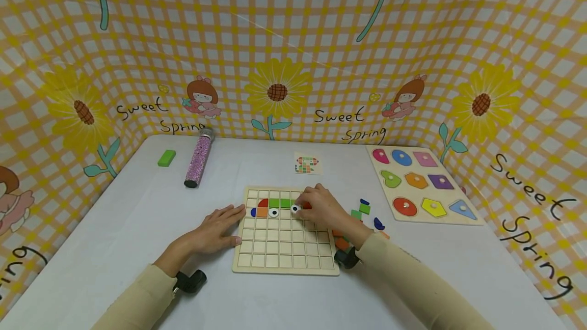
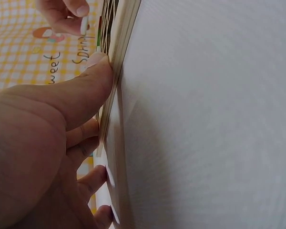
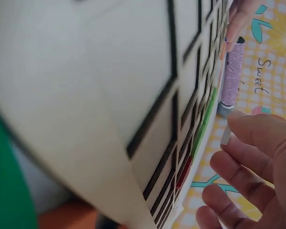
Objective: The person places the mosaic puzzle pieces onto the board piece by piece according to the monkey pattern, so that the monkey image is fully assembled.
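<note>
A wooden grid board [image 1: 285, 248] lies on the white table. My left hand [image 1: 219, 227] rests against its left edge, the thumb [image 2: 88, 88] and fingertips touching the side, fingers fairly straight. My right hand [image 1: 321, 205] is over the upper right of the grid and pinches a white eye tile [image 1: 295, 209] between thumb and index finger. In the right wrist view this tile [image 3: 226, 135] shows edge-on. On the grid sit a red quarter-round tile [image 1: 263, 202], green tiles [image 1: 279, 202], a blue piece [image 1: 253, 212], an orange square [image 1: 262, 212] and another eye tile [image 1: 273, 213].
Loose coloured pieces [image 1: 364, 209] lie right of the board, partly behind the right forearm. A picture card [image 1: 308, 163] lies beyond the board. A shape puzzle [image 1: 415, 182] is at the right, a glittery pink microphone [image 1: 199, 161] and a green block [image 1: 167, 158] at the back left.
</note>
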`<state>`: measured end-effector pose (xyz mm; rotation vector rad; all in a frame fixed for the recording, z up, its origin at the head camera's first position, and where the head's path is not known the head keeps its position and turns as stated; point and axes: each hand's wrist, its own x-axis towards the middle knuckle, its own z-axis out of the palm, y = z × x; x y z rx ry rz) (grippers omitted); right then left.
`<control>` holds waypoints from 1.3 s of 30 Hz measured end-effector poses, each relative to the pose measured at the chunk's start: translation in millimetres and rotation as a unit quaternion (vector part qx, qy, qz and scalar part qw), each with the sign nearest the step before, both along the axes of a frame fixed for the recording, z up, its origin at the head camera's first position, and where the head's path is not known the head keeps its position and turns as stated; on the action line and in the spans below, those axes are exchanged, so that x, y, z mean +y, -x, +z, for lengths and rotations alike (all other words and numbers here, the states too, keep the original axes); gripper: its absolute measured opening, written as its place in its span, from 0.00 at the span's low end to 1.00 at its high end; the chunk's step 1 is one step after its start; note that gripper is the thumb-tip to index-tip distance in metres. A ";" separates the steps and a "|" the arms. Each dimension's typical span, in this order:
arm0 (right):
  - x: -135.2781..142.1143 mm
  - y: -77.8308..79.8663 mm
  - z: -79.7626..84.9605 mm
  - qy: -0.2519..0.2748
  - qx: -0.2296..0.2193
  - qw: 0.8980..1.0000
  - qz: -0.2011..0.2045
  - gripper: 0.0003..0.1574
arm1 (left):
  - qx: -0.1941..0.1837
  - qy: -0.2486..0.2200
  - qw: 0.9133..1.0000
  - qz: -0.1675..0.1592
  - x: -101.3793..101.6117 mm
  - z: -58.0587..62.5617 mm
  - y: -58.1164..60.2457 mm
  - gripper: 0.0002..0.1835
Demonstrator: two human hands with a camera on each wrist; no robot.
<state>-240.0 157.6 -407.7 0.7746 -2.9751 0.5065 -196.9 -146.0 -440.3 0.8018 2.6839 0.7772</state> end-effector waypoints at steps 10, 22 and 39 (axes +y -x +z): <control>2.3 0.2 -4.6 -0.011 -0.004 1.000 0.012 0.14 | 0.003 0.001 1.000 0.003 0.3 0.6 -0.8 0.39; 3.0 1.0 -7.5 -0.018 0.023 0.999 0.043 0.13 | 0.006 -0.003 1.000 0.000 0.6 1.7 -2.0 0.39; 5.7 -0.1 -3.4 -0.012 0.012 1.000 0.023 0.16 | 0.002 -0.005 1.000 -0.001 -0.3 3.0 -1.6 0.38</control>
